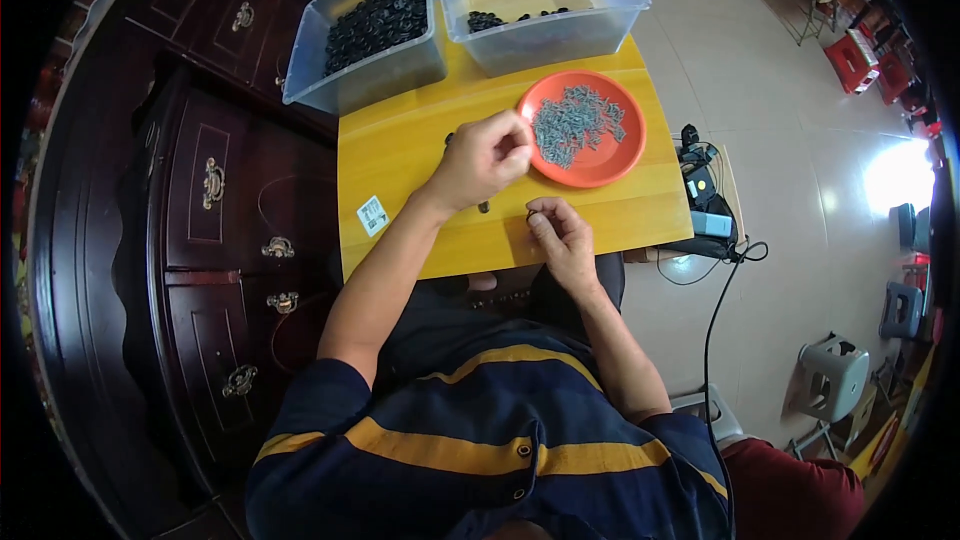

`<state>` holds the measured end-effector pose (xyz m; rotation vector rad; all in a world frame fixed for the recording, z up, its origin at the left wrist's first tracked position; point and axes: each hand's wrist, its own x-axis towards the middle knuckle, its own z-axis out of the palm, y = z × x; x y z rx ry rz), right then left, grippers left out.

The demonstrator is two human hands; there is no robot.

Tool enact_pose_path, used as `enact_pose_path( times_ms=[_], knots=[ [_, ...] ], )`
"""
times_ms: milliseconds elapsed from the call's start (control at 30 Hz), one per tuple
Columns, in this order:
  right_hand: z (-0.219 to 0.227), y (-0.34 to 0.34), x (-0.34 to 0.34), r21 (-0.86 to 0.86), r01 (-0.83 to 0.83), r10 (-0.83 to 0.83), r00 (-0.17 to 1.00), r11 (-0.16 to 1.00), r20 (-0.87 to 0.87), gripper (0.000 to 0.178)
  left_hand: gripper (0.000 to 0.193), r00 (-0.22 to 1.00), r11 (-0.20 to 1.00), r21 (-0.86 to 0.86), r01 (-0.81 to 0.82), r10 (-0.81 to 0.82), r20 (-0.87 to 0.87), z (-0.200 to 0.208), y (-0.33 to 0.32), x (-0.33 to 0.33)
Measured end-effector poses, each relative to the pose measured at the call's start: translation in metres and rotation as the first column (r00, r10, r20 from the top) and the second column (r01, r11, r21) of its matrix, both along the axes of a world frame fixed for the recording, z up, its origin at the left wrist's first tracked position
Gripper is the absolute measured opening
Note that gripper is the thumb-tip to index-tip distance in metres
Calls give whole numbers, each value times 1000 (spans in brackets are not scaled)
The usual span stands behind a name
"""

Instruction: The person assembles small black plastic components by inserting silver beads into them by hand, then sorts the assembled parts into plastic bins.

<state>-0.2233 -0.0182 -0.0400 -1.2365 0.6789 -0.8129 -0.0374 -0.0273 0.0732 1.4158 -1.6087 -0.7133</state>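
My left hand [482,162] hovers at the left rim of an orange-red plate [606,166], its fingers curled into a pinch. What those fingers hold, if anything, is hidden. A heap of small grey metal pins or screws [572,124] lies in the plate. Lower down, near the front of the yellow table [420,240], my right hand [568,244] pinches a small dark piece [530,215] between thumb and fingertips. Another small dark piece [484,207] rests on the tabletop between the hands. A black one [449,139] shows partly behind my left hand.
Two clear plastic bins stand at the back: the left bin [400,70] holds many black round pieces [378,28], the right bin [550,48] only some. Dark drawers [225,170] flank the left. Beyond the right table edge are black cables [712,185]. Stools [835,377] stand farther right.
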Motion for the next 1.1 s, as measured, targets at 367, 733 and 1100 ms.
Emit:
enact_pose_path(
  times_ms=[367,733,1100],
  knots=[
    [8,19,20,107,-83,80,996,991,37,16,16,910,964,146,-222,258,-323,-70,107,6],
    [0,19,24,48,-83,83,997,995,-3,14,29,940,952,30,-306,307,-152,-63,101,-10],
    [-4,17,23,-10,-83,82,994,996,-69,13,30,944,949,91,-302,311,-108,-59,101,-13]
  ],
)
